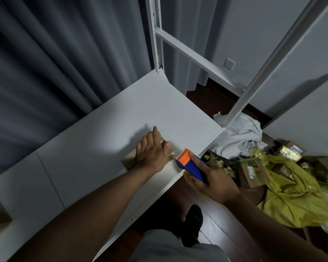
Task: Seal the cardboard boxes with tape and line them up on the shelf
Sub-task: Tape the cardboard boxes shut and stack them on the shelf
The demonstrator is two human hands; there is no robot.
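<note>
A small flat cardboard box (128, 161) lies on the white shelf (106, 133) near its front edge. My left hand (152, 152) presses flat on top of the box and covers most of it. A strip of shiny clear tape (169, 151) runs from under that hand toward the right. My right hand (212, 181) grips a blue and orange tape dispenser (187, 161), whose orange head sits just right of the box at the shelf's front edge.
White shelf posts (240, 103) rise at the right and back. On the dark floor to the right lie other cardboard boxes (254, 172), a yellow bag (295, 195), white cloth (239, 135) and crumpled tape. My shoe (193, 224) stands below the shelf edge. Grey curtains hang behind.
</note>
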